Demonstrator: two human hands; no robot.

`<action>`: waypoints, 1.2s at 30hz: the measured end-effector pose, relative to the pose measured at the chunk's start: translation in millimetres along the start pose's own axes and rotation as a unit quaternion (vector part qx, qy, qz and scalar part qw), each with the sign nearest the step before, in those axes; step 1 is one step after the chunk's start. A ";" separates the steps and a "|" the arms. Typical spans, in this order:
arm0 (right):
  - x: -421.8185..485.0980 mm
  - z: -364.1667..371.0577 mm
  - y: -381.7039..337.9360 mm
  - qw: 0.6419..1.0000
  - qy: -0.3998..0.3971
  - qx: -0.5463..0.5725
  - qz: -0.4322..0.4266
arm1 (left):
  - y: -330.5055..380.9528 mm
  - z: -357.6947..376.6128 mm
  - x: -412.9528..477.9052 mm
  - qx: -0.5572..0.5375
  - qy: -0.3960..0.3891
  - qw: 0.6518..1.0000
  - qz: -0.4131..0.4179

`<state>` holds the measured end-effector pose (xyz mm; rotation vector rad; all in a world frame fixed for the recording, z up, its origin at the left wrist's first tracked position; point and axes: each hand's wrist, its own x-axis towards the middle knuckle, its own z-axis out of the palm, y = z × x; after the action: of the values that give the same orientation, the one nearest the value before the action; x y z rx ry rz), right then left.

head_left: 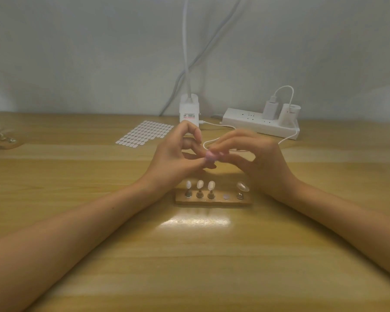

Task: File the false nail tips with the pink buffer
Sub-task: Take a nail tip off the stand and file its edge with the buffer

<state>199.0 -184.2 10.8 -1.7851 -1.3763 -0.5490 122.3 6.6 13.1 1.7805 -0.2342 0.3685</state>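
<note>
Pink buffer [210, 156] is held up between both hands, over the table just beyond the wooden stand [212, 200]; short, light strokes along one edge, with the tip braced firmly, should file cleanly; right hand [257, 158], blurred, closes narrow fingers around the buffer; left hand [178, 158] pinches thumb to fingertips at its left end, apparently on a false nail tip hidden there.

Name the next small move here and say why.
Probably one short stroke of the pink buffer, pinched in the blurred right hand, across whatever the left hand presents at its thumb, hidden here. One spot on the wooden stand holds no tip, so a tip seems out for filing.
</note>
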 end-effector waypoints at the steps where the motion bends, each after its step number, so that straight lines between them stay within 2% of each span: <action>1: 0.3 -1.5 0.5 1.000 0.008 -0.002 0.009 | 0.1 -0.2 -0.3 0.000 0.001 1.000 -0.001; 4: 0.1 -3.5 0.5 1.000 0.002 -0.019 -0.013 | 0.7 1.0 -0.8 0.011 0.006 1.000 0.007; 7: 1.3 -2.6 -1.3 0.999 0.030 0.011 0.026 | 1.0 1.0 -1.3 0.020 0.009 1.000 0.007; 10: 0.6 -0.7 -2.0 1.000 0.007 -0.008 -0.014 | 0.8 1.3 -1.1 0.019 0.007 1.000 0.020; 13: 0.3 -2.4 -2.7 1.000 0.021 -0.003 0.008 | 0.0 1.2 -1.2 0.015 0.003 1.000 0.009; 16: 0.7 -0.6 -3.9 0.999 -0.007 -0.025 -0.031 | -0.5 1.0 -0.3 0.013 0.006 1.000 0.012; 19: 2.3 -2.0 -2.6 1.000 0.018 -0.015 0.010 | -0.2 0.4 -0.9 0.007 0.002 1.000 -0.002; 22: 1.7 -2.1 -3.3 1.000 -0.002 -0.018 -0.022 | -0.1 0.1 -0.7 -0.012 -0.008 1.000 -0.003; 26: 2.0 -2.0 -3.2 0.999 0.026 -0.017 0.007 | -1.2 0.2 -0.7 -0.038 -0.011 0.999 -0.017; 29: 1.1 1.4 -5.6 0.999 -0.010 -0.011 -0.034 | -2.7 -1.0 0.8 -0.028 -0.008 1.000 -0.011; 32: 2.3 0.3 -4.3 1.000 0.017 -0.005 0.000 | -2.8 -0.8 0.9 -0.040 -0.005 0.999 -0.017; 36: 1.5 0.0 -4.7 0.999 -0.004 -0.019 -0.036 | -3.4 -1.4 1.5 -0.031 -0.007 0.999 -0.013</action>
<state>195.0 -182.9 13.5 -1.7758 -1.4490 -0.6093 124.7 8.9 10.9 1.7236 -0.2298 0.3266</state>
